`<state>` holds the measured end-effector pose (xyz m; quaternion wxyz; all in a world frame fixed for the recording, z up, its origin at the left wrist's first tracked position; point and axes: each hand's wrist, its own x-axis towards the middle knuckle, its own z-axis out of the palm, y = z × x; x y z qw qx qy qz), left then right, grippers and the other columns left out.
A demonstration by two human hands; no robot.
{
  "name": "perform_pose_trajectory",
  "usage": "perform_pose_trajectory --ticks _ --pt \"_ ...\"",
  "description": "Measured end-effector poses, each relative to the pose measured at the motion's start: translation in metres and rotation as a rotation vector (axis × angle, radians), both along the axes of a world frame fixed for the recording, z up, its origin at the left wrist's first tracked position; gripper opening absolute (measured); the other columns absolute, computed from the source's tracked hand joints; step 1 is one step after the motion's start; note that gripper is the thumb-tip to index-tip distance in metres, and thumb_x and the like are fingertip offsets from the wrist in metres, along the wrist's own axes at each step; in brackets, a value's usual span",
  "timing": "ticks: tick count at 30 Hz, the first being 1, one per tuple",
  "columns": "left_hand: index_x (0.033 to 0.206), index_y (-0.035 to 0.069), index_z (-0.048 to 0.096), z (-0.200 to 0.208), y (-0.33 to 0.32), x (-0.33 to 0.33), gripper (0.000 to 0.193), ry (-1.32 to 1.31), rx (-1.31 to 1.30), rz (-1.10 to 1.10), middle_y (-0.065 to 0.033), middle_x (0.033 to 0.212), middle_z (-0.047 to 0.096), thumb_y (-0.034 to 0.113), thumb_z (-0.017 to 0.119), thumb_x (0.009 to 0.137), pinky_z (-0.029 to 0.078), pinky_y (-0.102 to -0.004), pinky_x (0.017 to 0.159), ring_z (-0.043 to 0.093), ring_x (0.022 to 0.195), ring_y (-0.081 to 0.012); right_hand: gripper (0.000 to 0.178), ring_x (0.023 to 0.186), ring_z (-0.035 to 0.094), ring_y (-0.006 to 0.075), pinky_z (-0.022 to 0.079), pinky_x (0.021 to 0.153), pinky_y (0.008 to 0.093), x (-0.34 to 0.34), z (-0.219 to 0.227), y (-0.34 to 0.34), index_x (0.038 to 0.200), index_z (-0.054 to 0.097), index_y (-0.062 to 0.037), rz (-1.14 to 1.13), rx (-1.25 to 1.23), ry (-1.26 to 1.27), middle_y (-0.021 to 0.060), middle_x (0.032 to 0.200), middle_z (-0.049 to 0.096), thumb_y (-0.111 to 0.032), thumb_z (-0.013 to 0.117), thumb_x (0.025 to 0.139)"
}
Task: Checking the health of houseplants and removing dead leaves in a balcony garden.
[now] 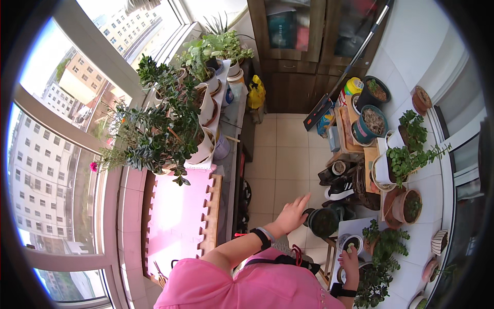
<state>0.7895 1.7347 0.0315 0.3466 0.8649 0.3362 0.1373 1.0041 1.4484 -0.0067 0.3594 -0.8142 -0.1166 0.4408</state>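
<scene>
**A:** so what's the left hand (292,213) up to here?

**B:** reaching out flat, fingers spread, gripping nothing. It's right beside a dark round pot (323,221) standing on the tiled floor (280,165), fingertips near the rim; can't tell if they touch.

**A:** and the right hand (351,261)?

**B:** curled around a small white pot (353,243) with something green in it, down on the white shelf (355,226) beside a leafy plant (387,244). The pot is round and light-rimmed with dark soil inside.

**A:** anything else nearby?

**B:** a black-and-white sneaker (340,190) just past the dark pot.
</scene>
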Motion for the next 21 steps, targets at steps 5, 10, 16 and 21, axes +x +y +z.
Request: perform_pose_trajectory --ticks 5,10,16,21 --pt "0.143 0.006 0.019 -0.004 -0.028 -0.01 0.078 -0.002 -0.018 0.0 -0.0215 0.127 0.047 0.016 0.062 0.079 0.043 -0.0437 0.089 0.055 0.105 -0.0363 0.053 0.076 0.06 0.0181 0.047 0.068 0.0303 -0.012 -0.004 -0.004 0.135 0.035 -0.0033 0.247 -0.011 -0.18 0.0126 0.09 0.061 -0.02 0.055 0.089" --pt "0.144 0.006 0.018 -0.004 -0.082 -0.026 0.079 0.033 0.001 -0.044 -0.022 0.125 0.048 0.015 0.062 0.078 0.043 -0.0438 0.088 0.056 0.104 -0.0361 0.05 0.08 0.059 0.0219 0.047 0.072 0.0338 -0.058 0.02 -0.044 0.131 0.04 0.0007 0.341 -0.014 -0.314 0.0128 0.088 0.06 -0.021 0.056 0.089" --pt "0.144 0.006 0.014 0.009 -0.182 -0.023 0.079 0.046 -0.124 -0.243 -0.0254 0.124 0.047 0.017 0.061 0.081 0.041 -0.0453 0.093 0.052 0.106 -0.0397 0.05 0.079 0.058 0.0202 0.046 0.071 0.0319 -0.115 0.025 -0.166 0.13 0.041 0.0013 0.264 0.036 -0.22 0.0128 0.086 0.06 -0.02 0.058 0.088" --pt "0.144 0.006 0.015 -0.016 -0.28 -0.037 0.081 0.058 -0.063 -0.435 -0.0247 0.127 0.046 0.019 0.063 0.08 0.039 -0.0441 0.097 0.049 0.11 -0.0398 0.047 0.081 0.059 0.0219 0.047 0.073 0.0335 -0.163 0.032 -0.266 0.128 0.043 -0.0009 0.159 0.0 -0.223 0.0118 0.087 0.061 -0.019 0.059 0.088"
